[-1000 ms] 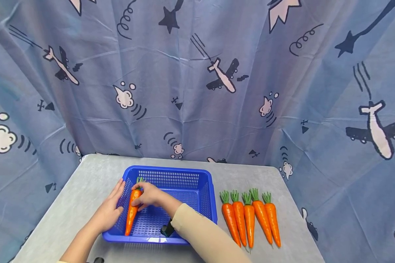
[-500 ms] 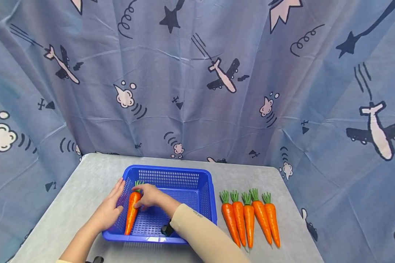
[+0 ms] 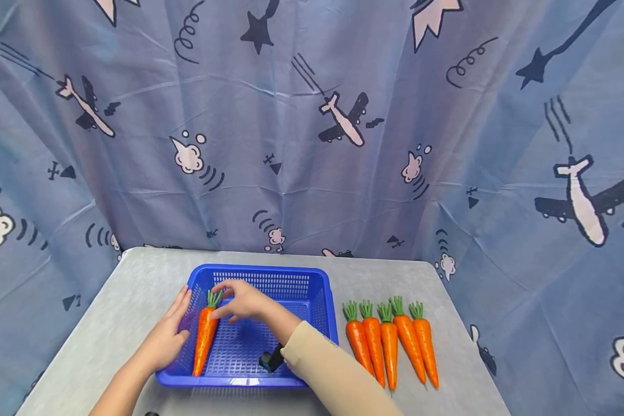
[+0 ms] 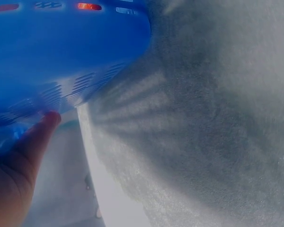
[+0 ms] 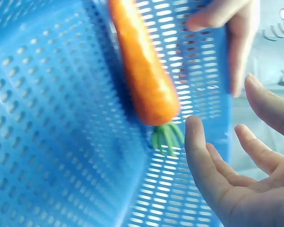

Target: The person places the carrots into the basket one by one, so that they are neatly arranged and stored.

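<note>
Fronting a blue plane-print curtain, a grey table bears a basket; 2 unclenched hands flank its 1 carrot.

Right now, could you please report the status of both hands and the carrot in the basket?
Right hand beside carrot, holding nothing. Left hand at left side of basket. The carrot lying inside toward the left, nothing on top.

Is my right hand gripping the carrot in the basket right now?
No, the right wrist view shows the right hand with spread fingers and the carrot beyond their tips.
</note>
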### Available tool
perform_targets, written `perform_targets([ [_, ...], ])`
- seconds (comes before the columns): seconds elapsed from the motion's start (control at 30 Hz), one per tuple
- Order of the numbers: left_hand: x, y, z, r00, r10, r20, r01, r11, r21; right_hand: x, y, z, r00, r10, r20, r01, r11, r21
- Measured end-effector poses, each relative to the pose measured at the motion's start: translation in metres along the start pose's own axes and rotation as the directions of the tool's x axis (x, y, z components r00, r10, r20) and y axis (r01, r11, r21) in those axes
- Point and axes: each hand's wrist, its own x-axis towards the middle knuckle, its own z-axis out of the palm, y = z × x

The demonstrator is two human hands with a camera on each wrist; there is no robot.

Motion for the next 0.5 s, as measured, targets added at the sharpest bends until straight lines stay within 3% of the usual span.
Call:
perform_targets([
  [0.2, 0.000, 0.000, 0.000, 1.000, 0.005, -0.003, -0.005, 1.000, 0.001, -0.014, -0.008, -0.013, 0.999, -0.051, -0.002, 0.051, 0.997, 0.066],
  [0.5, 0.000, -0.001, 0.001, 1.000, -0.010, 0.003, 0.010, 1.000, -0.011, -0.036, -0.008, -0.026, 0.995, -0.099, -0.012, 0.099, 0.992, 0.075],
])
